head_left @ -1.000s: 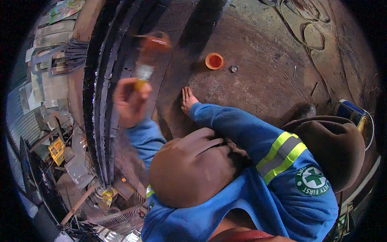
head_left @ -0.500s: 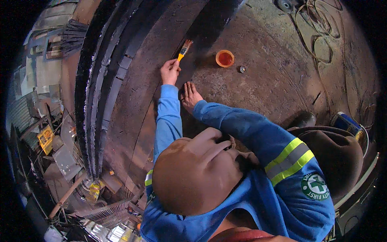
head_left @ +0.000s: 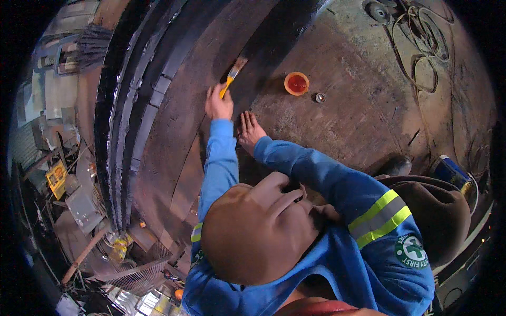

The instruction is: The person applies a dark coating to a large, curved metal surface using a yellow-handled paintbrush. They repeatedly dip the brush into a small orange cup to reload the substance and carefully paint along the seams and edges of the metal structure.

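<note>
A paintbrush (head_left: 230, 80) with a yellow handle and reddish-brown bristles is gripped near its handle end by my left hand (head_left: 219, 105). Its bristles point away to the upper right, over the dark strip on the brown metal plate (head_left: 337, 118). Just right of it, my right hand (head_left: 250, 130) rests flat on the plate with its fingers stretched out, holding nothing. Beyond both hands stands a small orange bowl (head_left: 287, 90) with red liquid inside. A small round metal piece (head_left: 320, 97) lies beside the bowl.
Long dark curved metal ribs (head_left: 145, 118) rise on the left. Coiled cable (head_left: 421, 37) and a disc-shaped object (head_left: 377, 11) lie at the far right. A blue can (head_left: 450, 171) stands near my right knee. Scrap and a wire rack (head_left: 139, 276) clutter the lower left.
My left hand has drawn back slightly toward me and left, and the brush now slants more to the right. My right hand stays on the plate. The whole view has shifted a little.
</note>
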Demonstrator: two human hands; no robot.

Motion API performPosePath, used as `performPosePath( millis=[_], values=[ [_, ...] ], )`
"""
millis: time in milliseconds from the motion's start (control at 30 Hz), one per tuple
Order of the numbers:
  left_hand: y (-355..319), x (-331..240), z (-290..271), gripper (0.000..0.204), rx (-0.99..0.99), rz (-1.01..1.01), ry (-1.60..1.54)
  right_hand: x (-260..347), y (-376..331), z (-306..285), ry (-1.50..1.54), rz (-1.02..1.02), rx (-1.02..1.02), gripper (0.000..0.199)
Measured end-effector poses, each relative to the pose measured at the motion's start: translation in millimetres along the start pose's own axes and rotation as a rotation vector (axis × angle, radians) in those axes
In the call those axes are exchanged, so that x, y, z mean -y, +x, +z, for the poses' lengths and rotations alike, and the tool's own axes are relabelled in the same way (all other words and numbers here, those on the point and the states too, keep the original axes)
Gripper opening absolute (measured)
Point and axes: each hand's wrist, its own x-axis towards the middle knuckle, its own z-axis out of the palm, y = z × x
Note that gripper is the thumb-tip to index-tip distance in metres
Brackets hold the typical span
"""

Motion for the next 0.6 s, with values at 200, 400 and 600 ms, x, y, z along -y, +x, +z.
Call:
performPosePath(
  millis=[200, 400, 600],
  values=[
    [-26.0, 30.3, -8.7, 0.022, -0.012, -0.197, -0.239, -1.8, -4.2, -3.8, -0.050, -0.038, 0.048, 0.049],
    [27.6, -4.5, 1.7, 0.020, 0.074, -0.069, -0.127, 3.8, -2.4, 4.1, 0.027, 0.000, -0.070, 0.050],
    [-6.9, 8.9, -10.5, 0.021, 0.099, -0.168, -0.253, -5.7, -8.5, -9.6, -0.033, -0.047, 0.044, 0.047]
  ],
)
